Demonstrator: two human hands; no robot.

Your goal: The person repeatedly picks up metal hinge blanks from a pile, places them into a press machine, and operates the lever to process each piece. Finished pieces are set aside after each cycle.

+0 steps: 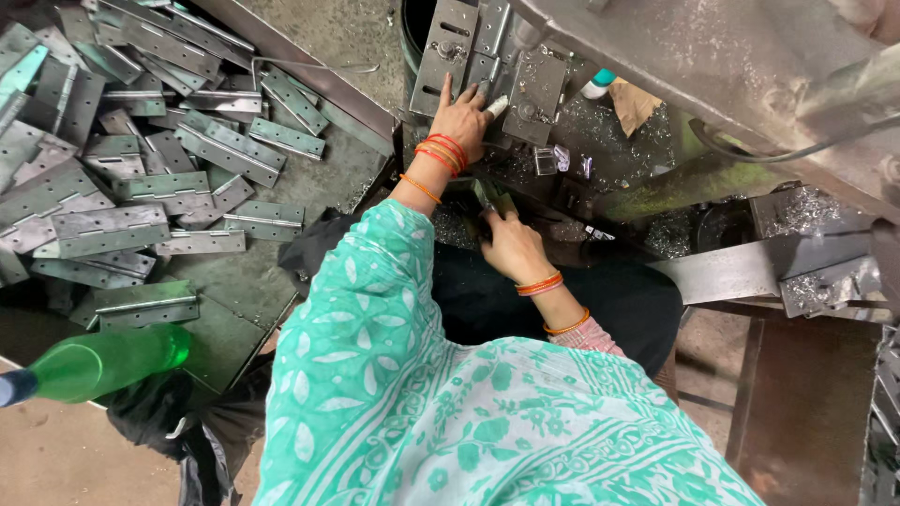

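Hinges fill this top-down view of a metal workshop bench. Grey steel hinge plates (483, 56), flat and rectangular with a rolled knuckle along one edge and small holes and slots, sit stacked upright near the top centre, beside a dark round bin. The left hand (461, 120) reaches up to them with the arm stretched forward; its fingers are spread, the forefinger pointing up along one plate and the thumb side resting by a small pale cylinder. It presses flat rather than closing on anything. Orange and red bangles (441, 153) ring that wrist.

The right hand (511, 245) sits lower and nearer the body, knuckles up, fingers curled around a small dark greenish metal piece (487, 197) that sticks out above the fingertips; what the piece is cannot be told. Orange bangles circle this wrist too. Silvery metal shavings (609, 122) cover the surface around both hands, under a large sloping grey machine body (712, 56).

To the left, a loose heap of long grey steel hinges (141, 159) lies spread over a metal tray, well apart from the hands. A green plastic bottle (103, 361) lies on its side at the lower left. The person wears a green and white floral printed garment (422, 412).
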